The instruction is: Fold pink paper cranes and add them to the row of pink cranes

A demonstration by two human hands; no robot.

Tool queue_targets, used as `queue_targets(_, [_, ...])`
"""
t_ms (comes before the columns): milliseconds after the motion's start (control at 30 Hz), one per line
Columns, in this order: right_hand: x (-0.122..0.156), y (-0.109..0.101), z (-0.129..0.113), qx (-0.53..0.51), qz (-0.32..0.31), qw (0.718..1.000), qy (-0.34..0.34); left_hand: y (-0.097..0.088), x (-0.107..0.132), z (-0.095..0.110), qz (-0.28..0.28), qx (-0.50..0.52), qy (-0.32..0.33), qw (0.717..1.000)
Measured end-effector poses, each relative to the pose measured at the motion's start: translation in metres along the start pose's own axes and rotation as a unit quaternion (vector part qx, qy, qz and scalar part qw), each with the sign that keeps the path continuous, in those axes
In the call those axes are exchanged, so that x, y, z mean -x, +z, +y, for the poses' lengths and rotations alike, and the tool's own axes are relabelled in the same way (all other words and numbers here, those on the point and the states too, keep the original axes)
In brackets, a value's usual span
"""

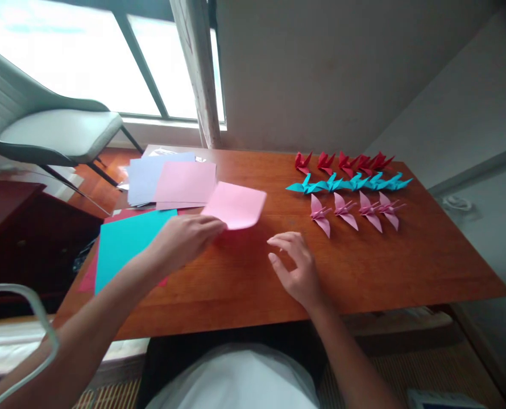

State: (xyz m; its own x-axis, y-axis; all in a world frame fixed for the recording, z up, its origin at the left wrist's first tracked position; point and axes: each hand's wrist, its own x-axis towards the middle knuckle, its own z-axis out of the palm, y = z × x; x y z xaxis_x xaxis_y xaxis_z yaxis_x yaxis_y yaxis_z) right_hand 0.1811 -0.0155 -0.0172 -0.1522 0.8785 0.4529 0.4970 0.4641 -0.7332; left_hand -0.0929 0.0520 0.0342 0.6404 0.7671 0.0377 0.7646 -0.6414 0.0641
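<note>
Here, left hand (191, 234) pinches pink sheet (237, 205) by edge (room rightward)

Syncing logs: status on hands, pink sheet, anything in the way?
Left hand gripping pink sheet, near edge. Right hand open, nothing held. Sheet slightly curved. Pink cranes off right, not between hands.

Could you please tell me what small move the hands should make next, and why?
Probably the left hand should lower the pink sheet onto the table within reach of the right hand. The sheet looks slightly curved and only the left hand grips it, while the right hand, fingers apart, seems to hold nothing.
</note>
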Motion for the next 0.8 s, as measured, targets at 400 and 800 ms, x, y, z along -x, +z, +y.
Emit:
queue_targets(400, [0.032, -0.023, -0.005, 0.036, -0.147, 0.986, -0.068, 0.036, 0.029, 0.066, 0.084, 0.132, 0.064, 0.985])
queue_targets(800, [0.022, -0.006, -0.011, -0.03, -0.046, 0.982, 0.181, 0.035, 0.044, 0.109, 0.226, 0.103, -0.007, 0.969])
